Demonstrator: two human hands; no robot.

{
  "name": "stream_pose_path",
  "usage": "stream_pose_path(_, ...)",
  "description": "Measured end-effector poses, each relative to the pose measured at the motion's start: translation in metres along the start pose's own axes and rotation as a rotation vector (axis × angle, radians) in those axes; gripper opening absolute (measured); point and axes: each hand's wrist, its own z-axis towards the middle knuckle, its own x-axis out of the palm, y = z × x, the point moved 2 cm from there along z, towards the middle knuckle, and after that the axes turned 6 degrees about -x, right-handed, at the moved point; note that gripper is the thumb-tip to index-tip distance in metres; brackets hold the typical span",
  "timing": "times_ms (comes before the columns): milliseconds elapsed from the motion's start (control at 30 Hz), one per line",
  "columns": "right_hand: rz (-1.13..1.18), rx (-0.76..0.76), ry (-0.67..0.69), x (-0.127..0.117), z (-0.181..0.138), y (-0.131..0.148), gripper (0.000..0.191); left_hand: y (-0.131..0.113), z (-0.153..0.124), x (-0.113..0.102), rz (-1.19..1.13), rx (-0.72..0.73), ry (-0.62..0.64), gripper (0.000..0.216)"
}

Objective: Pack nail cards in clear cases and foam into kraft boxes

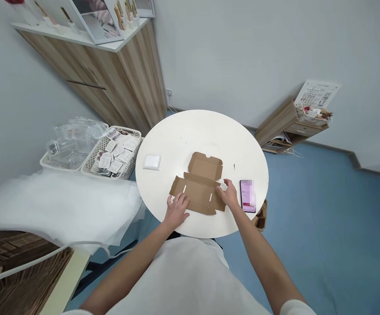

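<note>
an unfolded cardboard box [196, 193] lies flat on the round white worktop [166, 135], its panels opened out. the left hand [176, 211] rests at the box's near left edge, its fingers loosely spread and gripping nothing that shows. the right hand [228, 194] is at the flaps on the box's right side, its fingers bent and partly apart; whether they pinch the cardboard, i cannot tell. a phone [248, 197] lies near the right hand, and a white packet [152, 162] sits left of the box.
</note>
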Motion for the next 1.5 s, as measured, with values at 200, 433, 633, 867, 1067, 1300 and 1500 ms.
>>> stream_pose_path(200,0.152,0.012,0.225,0.024,0.036,0.004,0.035,0.010,0.016,0.009,0.079,-0.022,0.098,0.047)
stream_pose_path(433,0.157,-0.054,0.158,0.027,0.015,0.001,0.040,0.008,0.021,0.000,0.130,0.017,0.122,0.070)
stream_pose_path(633,0.123,-0.119,0.141,0.021,-0.003,0.004,0.044,-0.003,0.048,-0.010,0.303,0.150,0.146,0.110)
stream_pose_path(867,-0.046,-0.162,0.141,0.024,-0.028,0.007,0.043,-0.003,0.058,-0.001,0.379,0.245,0.221,0.129)
stream_pose_path(1067,-0.331,-0.194,0.019,0.018,-0.052,0.019,0.049,-0.006,0.052,0.007,0.356,0.211,0.183,0.119)
stream_pose_path(1300,-0.515,-0.394,0.396,0.027,-0.058,0.036,0.109,-0.016,0.050,0.007,0.261,0.146,0.081,0.110)
stream_pose_path(1500,-0.570,-0.358,0.409,0.031,-0.047,0.032,0.105,-0.015,0.028,-0.003,0.153,0.028,-0.039,0.105)
